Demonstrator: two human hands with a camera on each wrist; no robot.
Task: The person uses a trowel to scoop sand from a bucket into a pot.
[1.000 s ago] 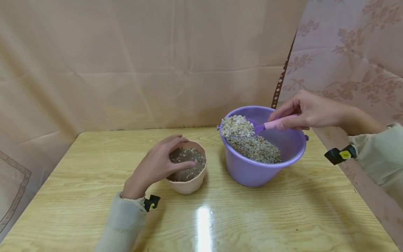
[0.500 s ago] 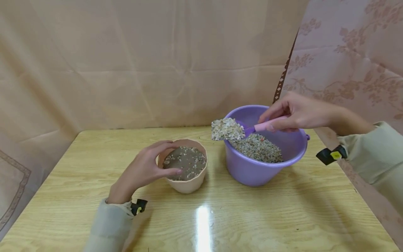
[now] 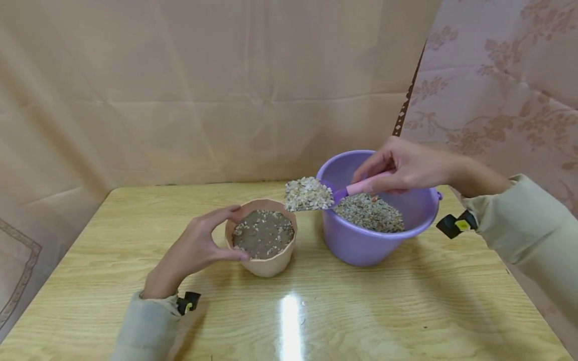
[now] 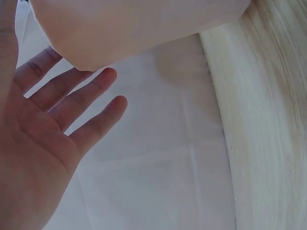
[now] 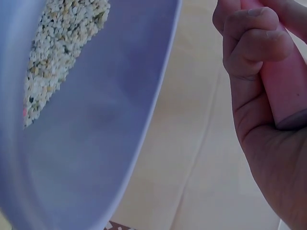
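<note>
Carrying a heaped scoop [image 3: 311,194] of pale gravel [image 3: 308,193] from the bucket [image 3: 361,245] toward the pot [image 3: 266,265], we judge ourselves roughly midway through one transfer: the load is lifted out and hangs over the gap between the two vessels, just beside the pot's right rim and not yet over its mouth. Pot: peach, faceted, standing on the wooden table [image 3: 406,311], filled nearly to the rim with dark soil [image 3: 262,235] and a thin scatter of pale stones; most of the soil is bare, so the covering looks barely begun. Bucket: purple, right of the pot and near it, holding a sloped heap of the same gravel [image 3: 368,213], plenty in reserve. Left to do, by our reckoning: tip this load, then likely several more. Right hand [image 3: 406,165]: fingers [image 5: 254,40] curled tight around the scoop's pink handle [image 5: 283,91], thumb and forefinger pinching it, bowl held level. Left hand [image 3: 198,245]: thumb and fingers spread in a wide arc about the pot's left wall, steadying it; in the wrist view the fingers [image 4: 76,110] lie nearly straight and relaxed beneath the pot's side [image 4: 134,28], cradling, not clamping.
</note>
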